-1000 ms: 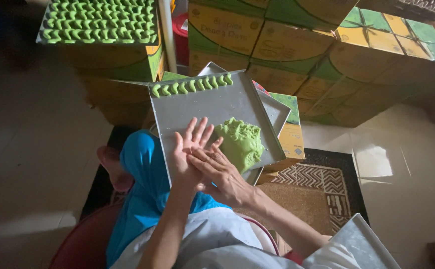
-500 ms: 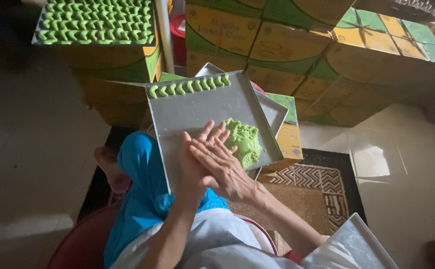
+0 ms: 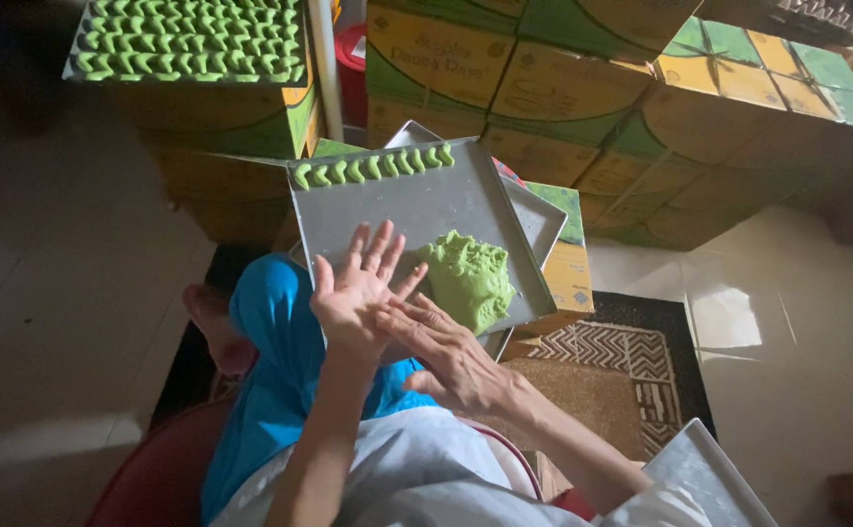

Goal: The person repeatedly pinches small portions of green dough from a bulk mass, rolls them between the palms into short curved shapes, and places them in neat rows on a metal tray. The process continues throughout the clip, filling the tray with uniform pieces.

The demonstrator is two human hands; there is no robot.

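Rolling posture: left hand (image 3: 356, 298) palm up, fingers (image 3: 380, 249) spread and released, held over the near edge of the tray (image 3: 417, 205). Right hand (image 3: 441, 351) lies across it from the right, fingers flat and extended, pressed against the left palm. Whether a small piece of dough sits between the palms cannot be told; the contact area is hidden.

Dough lump (image 3: 467, 278): pale green, rough, irregular, resting on the tray's near right part. It lies just beside the hands, to their right and slightly beyond the fingertips. Right hand is the nearer of the two; its fingers point away from the lump, toward the left palm. Lump's long axis runs roughly from the far side of the tray to the near side.

Row of crescents (image 3: 373, 166): shaped green pieces lined along the tray's far edge, well apart from the lump, row axis running left to right along that edge.

Beyond the tray, upper left: second tray (image 3: 187, 39) filled with crescents, set on stacked boxes (image 3: 583, 88). Under the tray: person's lap, blue cloth (image 3: 270, 332).
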